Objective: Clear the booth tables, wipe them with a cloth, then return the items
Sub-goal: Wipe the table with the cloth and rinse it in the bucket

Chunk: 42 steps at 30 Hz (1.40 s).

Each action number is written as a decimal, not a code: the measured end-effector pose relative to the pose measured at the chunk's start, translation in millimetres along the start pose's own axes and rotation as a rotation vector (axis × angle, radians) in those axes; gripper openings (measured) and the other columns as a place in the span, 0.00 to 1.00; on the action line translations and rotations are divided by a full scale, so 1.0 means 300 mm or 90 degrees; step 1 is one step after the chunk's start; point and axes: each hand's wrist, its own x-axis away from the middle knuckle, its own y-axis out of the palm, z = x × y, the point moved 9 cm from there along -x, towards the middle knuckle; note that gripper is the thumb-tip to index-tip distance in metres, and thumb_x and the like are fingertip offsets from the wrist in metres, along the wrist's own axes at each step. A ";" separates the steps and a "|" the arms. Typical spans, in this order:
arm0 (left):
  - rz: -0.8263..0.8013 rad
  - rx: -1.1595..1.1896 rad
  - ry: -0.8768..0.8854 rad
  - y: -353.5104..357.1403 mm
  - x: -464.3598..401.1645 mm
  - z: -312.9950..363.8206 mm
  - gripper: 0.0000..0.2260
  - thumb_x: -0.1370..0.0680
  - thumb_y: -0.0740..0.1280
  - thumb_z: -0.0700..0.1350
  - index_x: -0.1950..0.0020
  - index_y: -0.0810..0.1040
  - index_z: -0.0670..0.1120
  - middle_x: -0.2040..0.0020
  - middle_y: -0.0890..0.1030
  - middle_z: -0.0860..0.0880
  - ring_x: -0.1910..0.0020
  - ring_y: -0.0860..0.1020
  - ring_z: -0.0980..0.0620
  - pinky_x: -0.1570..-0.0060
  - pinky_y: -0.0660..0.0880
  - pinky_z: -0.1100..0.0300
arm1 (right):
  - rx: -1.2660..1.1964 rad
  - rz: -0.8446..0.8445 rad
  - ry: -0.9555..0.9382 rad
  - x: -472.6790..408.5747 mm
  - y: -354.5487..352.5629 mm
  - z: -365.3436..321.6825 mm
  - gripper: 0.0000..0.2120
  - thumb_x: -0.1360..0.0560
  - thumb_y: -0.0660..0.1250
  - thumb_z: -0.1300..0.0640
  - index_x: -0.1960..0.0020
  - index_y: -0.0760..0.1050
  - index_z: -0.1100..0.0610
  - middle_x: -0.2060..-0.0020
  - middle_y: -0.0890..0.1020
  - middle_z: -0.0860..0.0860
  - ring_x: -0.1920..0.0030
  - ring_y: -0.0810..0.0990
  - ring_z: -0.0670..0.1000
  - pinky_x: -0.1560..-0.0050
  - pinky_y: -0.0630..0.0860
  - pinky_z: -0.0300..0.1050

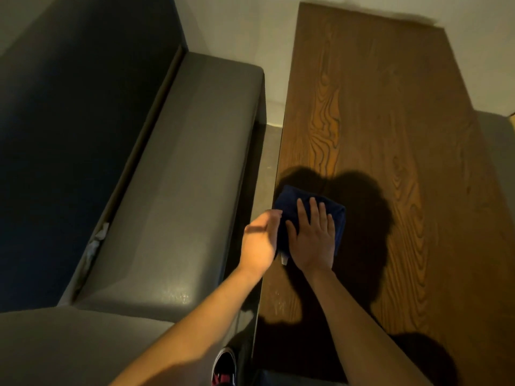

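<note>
Right hand (312, 235) flat on blue cloth (338, 218), wooden table (390, 121), left hand (259, 240) beside

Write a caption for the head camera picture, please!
Right hand presses a blue cloth flat on the wooden table; left hand touches its edge.

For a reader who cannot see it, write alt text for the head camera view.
A right hand presses flat on a folded dark blue cloth near the left edge of a wooden booth table, the left hand touching the cloth's side. A grey padded bench stands left of the table.
</note>
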 end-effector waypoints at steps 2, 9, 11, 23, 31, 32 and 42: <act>0.005 -0.045 -0.006 0.016 -0.054 0.024 0.14 0.14 0.59 0.45 0.36 0.80 0.43 0.41 0.82 0.48 0.42 0.79 0.57 0.43 0.72 0.71 | 0.006 -0.001 -0.032 -0.092 -0.012 0.010 0.34 0.20 0.37 0.37 0.19 0.53 0.49 0.20 0.56 0.55 0.20 0.50 0.57 0.22 0.47 0.55; 0.096 -0.037 -0.033 0.056 -0.252 0.147 0.26 0.26 0.59 0.58 0.39 0.84 0.43 0.40 0.84 0.47 0.39 0.80 0.51 0.33 0.72 0.55 | 0.033 -0.032 -0.133 -0.375 -0.037 0.011 0.29 0.17 0.43 0.41 0.19 0.55 0.52 0.21 0.59 0.58 0.21 0.55 0.59 0.23 0.52 0.57; 0.097 -0.064 -0.035 0.057 -0.290 0.177 0.25 0.25 0.57 0.55 0.40 0.84 0.44 0.40 0.84 0.49 0.39 0.79 0.53 0.34 0.72 0.56 | 0.022 -0.043 -0.159 -0.425 -0.047 0.016 0.31 0.18 0.43 0.41 0.21 0.60 0.54 0.23 0.63 0.59 0.22 0.60 0.61 0.25 0.58 0.59; 0.078 -0.294 -0.027 0.090 -0.455 0.214 0.13 0.18 0.62 0.43 0.35 0.80 0.45 0.42 0.78 0.48 0.42 0.77 0.50 0.44 0.70 0.61 | -0.020 -0.047 -0.194 -0.500 -0.061 0.037 0.29 0.20 0.59 0.44 0.21 0.61 0.50 0.23 0.64 0.55 0.22 0.61 0.58 0.25 0.58 0.56; 0.040 -0.358 0.045 0.125 -0.652 0.288 0.16 0.18 0.61 0.42 0.31 0.78 0.45 0.40 0.77 0.46 0.37 0.74 0.48 0.39 0.72 0.56 | 0.028 -0.051 -0.125 -0.690 -0.076 0.034 0.29 0.20 0.46 0.42 0.22 0.61 0.50 0.23 0.66 0.54 0.23 0.63 0.57 0.25 0.56 0.55; 0.037 -0.359 0.059 0.127 -0.688 0.307 0.16 0.17 0.61 0.42 0.31 0.78 0.44 0.39 0.77 0.45 0.38 0.75 0.47 0.39 0.73 0.55 | 0.025 -0.043 -0.114 -0.727 -0.084 0.031 0.30 0.20 0.44 0.40 0.21 0.60 0.49 0.22 0.64 0.53 0.22 0.60 0.56 0.23 0.53 0.54; -0.009 -0.291 0.092 0.137 -1.069 0.415 0.20 0.14 0.57 0.48 0.23 0.68 0.43 0.27 0.71 0.44 0.28 0.69 0.46 0.31 0.63 0.58 | 0.092 -0.030 -0.049 -1.183 -0.100 -0.026 0.30 0.18 0.39 0.40 0.18 0.45 0.47 0.18 0.49 0.52 0.19 0.43 0.53 0.21 0.42 0.53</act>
